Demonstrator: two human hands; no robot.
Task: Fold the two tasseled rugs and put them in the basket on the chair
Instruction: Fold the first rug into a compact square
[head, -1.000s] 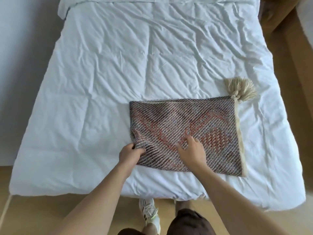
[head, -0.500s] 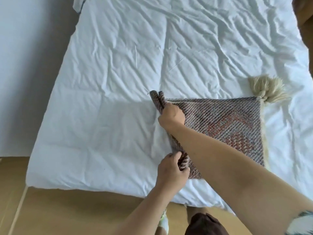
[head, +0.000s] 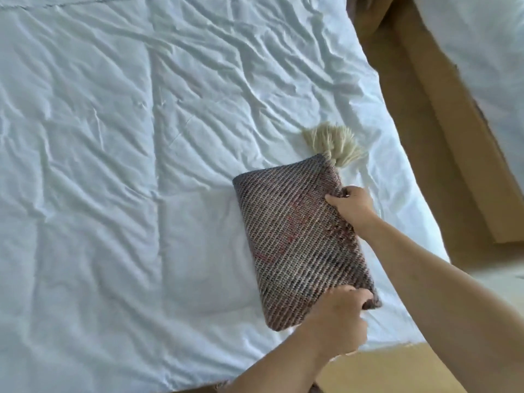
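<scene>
A white quilt (head: 119, 171) covers the bed and fills most of the view, creased all over, with stitched seams crossing it; it stretches far to the left of both hands and well beyond the fingertips toward the top of the view; its near edge runs just under the left wrist. Tan floor (head: 442, 154) shows to the right of the right hand, past the bed's edge, and again below the left wrist; a second white cloth (head: 487, 52) lies at the upper right corner, well apart from either hand.

The rug (head: 297, 239) lies on the quilt, folded into a narrow, thick oblong of grey and cream diagonal weave with faint red marks; it runs between the two hands, its long axis slanting from the far end down to the near right. A cream tassel (head: 331, 143) splays out on the quilt at the rug's far right corner, just beyond the right fingers.

The right hand (head: 350, 205) sits at the rug's right edge, toward the far end; its fingers are curled and pinch the folded edge, thumb on the top face. The left hand (head: 337, 319) is at the near end; its fingers curl round the near right corner of the rug and grip it, the knuckles facing up; the fingertips themselves are hidden under the fabric. Both forearms come in from the lower right, the right arm crossing above the left.
</scene>
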